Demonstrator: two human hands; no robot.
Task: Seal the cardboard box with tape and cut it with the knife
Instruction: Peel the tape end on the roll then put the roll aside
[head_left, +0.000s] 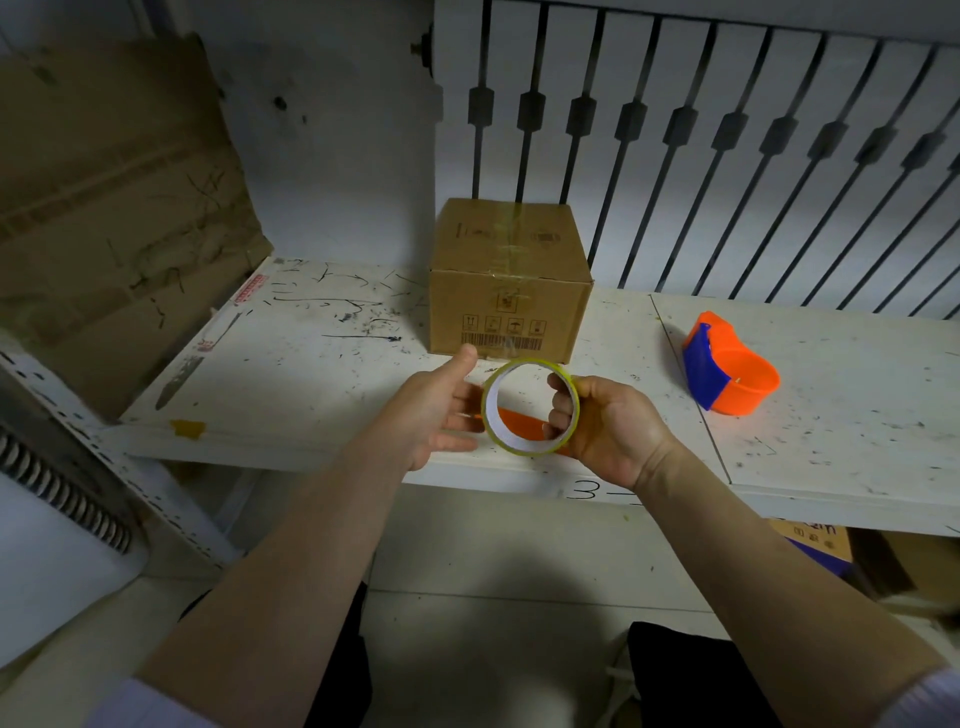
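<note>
A: Holding the tape, the right hand is curling its fingers through the core; the left hand is lying open at the rim, gripping nothing.

B: Box is sitting just beyond. Finding the free end is coming first, probably.

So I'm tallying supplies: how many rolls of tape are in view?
1. The tape roll is held in the right hand, in front of the cardboard box. The orange dispenser may hide another.
</note>
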